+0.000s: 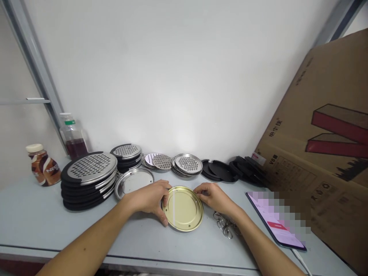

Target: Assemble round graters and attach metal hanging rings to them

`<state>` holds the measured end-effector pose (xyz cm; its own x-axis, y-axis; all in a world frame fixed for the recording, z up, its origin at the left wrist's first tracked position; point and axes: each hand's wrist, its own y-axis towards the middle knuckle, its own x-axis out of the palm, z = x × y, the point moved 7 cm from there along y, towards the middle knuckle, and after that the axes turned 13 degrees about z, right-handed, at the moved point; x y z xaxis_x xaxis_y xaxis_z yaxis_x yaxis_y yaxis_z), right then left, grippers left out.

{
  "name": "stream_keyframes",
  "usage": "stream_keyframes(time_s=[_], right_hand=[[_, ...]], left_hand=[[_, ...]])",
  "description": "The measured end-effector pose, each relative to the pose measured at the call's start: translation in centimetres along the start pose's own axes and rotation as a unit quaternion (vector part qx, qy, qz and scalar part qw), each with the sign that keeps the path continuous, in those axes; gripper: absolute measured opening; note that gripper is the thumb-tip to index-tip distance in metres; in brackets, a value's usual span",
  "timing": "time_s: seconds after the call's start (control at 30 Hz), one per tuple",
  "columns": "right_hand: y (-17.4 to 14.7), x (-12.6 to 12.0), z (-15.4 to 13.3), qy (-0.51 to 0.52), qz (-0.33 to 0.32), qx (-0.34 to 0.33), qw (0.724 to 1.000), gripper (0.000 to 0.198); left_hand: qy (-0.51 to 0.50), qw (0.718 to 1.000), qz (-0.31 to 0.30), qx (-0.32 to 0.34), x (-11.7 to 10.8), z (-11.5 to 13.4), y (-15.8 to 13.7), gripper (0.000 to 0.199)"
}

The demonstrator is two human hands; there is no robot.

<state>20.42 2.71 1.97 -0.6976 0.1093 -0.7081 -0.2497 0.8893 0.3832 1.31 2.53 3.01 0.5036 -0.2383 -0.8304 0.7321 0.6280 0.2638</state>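
A round gold-coloured metal lid [184, 209] with a raised rim and small holes near its edge faces up at the front middle of the table. My left hand [153, 201] grips its left edge, thumb low and fingers higher up. At the lid's upper right, my right hand [211, 195] has its thumb and fingers pinched together at the rim; any small piece between them is hidden. Several metal rings [225, 224] lie partly under my right forearm. Left of the lid, a silver round metal lid [138, 180] sits partly behind my left hand.
Black-edged perforated grater discs stand in a tall stack [89, 180] and a smaller stack [126, 157]. Loose perforated discs [188, 164] and black plastic rings [221, 170] line the wall. Two bottles [44, 166] are at left; a phone [276, 222] and large carton [316, 153] are at right.
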Motion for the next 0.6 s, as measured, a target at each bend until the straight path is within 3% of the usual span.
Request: stream_keyframes(time_s=[0.5,0.6], right_hand=[[0.0,0.0,-0.9,-0.016,-0.003,-0.013,1.0,0.025],[0.0,0.0,-0.9,-0.024,-0.001,-0.017,1.0,0.024]], left_hand=[[0.009,1.0,0.0,0.002,0.1,-0.1,-0.2,0.044],[0.039,0.997,0.061,-0.023,-0.8,-0.9,0.1,0.048]])
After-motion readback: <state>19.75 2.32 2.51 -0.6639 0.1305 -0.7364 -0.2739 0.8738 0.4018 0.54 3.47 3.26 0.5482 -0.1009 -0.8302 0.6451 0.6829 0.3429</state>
